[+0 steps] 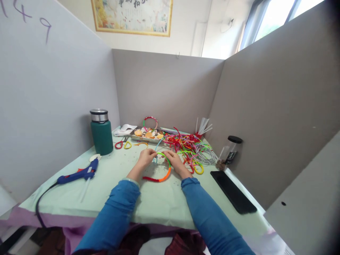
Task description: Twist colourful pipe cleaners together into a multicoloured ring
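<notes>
A curved strip, coloured red, orange and green, hangs in an open loop above the pale green tabletop. My left hand pinches its green end between thumb and fingers. Close beside it, my right hand is closed on the green stretch of the same strip, a small gap away. The red end lies free below my left wrist. A thin light blue strand shows just behind my hands. The inner fingers of both hands are partly hidden.
A blue glue gun with its cord and a green bottle stand left. Behind are a tray of round pieces and a tangle of coloured strips. Right: a clear jar and a black slab. Grey partitions enclose the table.
</notes>
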Available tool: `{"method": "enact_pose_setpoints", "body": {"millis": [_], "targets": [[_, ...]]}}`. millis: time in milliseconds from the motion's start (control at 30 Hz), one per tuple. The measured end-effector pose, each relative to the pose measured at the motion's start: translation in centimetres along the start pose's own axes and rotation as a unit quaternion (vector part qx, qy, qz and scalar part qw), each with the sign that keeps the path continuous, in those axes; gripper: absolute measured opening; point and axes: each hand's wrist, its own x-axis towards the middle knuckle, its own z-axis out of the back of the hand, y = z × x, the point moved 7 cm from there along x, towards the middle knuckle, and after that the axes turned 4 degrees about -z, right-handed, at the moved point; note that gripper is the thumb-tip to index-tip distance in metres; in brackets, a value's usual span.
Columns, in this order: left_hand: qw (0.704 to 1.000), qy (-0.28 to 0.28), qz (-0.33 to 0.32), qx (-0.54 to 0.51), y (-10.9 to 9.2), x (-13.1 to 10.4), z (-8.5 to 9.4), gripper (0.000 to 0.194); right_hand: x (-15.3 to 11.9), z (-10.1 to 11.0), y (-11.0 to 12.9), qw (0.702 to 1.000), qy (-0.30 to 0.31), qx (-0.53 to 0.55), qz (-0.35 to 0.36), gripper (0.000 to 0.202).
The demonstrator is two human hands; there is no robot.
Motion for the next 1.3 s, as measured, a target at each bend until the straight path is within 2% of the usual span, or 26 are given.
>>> {"method": "enact_pose_setpoints", "body": {"millis": [100, 300, 567, 867, 1133, 1300], "targets": [[1.0, 0.009, 0.0, -0.015, -0.1, -0.1, -0.3, 0.022, 0.0, 0.3, 0.6, 0.999, -0.026, -0.001, 0.036, 0.029], [0.996, 0.034, -0.006, -0.079, -0.1, 0.0, -1.5, 0.022, 0.1, -0.1, 0.3, 0.997, -0.021, -0.043, 0.06, 0.022], [0.998, 0.015, -0.017, -0.061, -0.3, -0.1, -1.5, 0.021, -0.3, -0.6, 1.3, 0.979, -0.019, -0.16, 0.122, 0.02], [0.997, 0.022, -0.042, -0.059, -0.8, -0.3, -1.8, 0.019, -0.2, -0.5, 1.4, 0.97, -0.049, -0.209, 0.116, 0.019], [0.992, 0.05, -0.029, -0.116, -0.7, -0.4, -2.3, 0.025, -0.2, -0.5, 1.4, 0.968, -0.045, -0.215, 0.118, 0.016], [0.992, 0.065, -0.032, -0.105, -0.3, -0.3, -2.6, 0.025, -0.2, -0.5, 1.2, 0.962, -0.043, -0.235, 0.134, 0.015]]}}
